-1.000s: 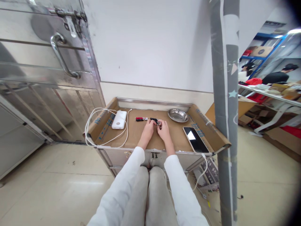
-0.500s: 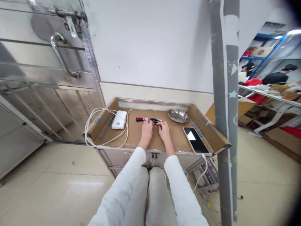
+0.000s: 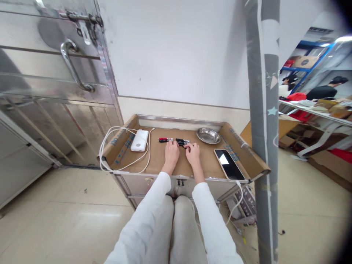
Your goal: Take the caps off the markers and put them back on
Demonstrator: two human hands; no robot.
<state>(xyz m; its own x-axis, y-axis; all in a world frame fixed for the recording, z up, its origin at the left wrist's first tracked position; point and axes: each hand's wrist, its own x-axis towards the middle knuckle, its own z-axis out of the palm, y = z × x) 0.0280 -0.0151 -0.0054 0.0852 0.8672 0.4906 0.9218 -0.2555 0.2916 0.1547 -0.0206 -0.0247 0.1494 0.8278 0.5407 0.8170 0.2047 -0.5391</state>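
On the brown cardboard lining [image 3: 156, 157] lie two small groups of slim pens. The left group has a red pen [image 3: 164, 139] next to a black pen [image 3: 164, 141]. To its right is a bunch of black pens [image 3: 182, 140]. My left hand [image 3: 172, 152] is bent, its fingertips closed at the left end of the bunch and close to the left group. My right hand [image 3: 193, 152] has its thumb and fingers pinched at the bunch's right end. Between the two hands runs the nearest black pen, its ends partly hidden by my fingertips.
A white power bank [image 3: 139, 140] and looped white cable [image 3: 148, 156] lie left. A round steel bowl [image 3: 208, 135] stands back right, a phone [image 3: 229, 164] front right. Raised cardboard sides flank the top. A wrapped grey pole [image 3: 265, 146] rises at right; people work beyond it.
My right hand has shifted slightly to the right, and my left fingertips have drawn back a little, showing more of the black pens. The other things stay in place.
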